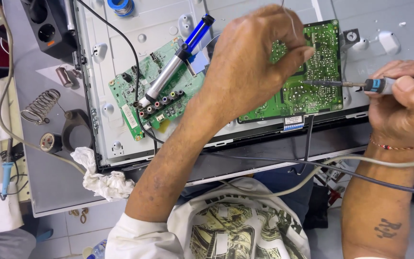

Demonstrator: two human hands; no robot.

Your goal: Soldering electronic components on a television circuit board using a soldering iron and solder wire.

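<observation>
My left hand reaches across a large green circuit board, its fingertips pinched together at the board's upper edge; nothing shows between them. My right hand grips a soldering iron like a pen. Its thin tip lies level and touches the middle of that board. The board is mounted on a pale metal panel. A smaller green board with coloured sockets sits to the left. A blue and silver desoldering pump rests slantwise on it.
A black power strip and a solder spool lie at the top left. A coiled spring stand, a tape roll and a crumpled white cloth sit left of the panel. Cables cross the near edge.
</observation>
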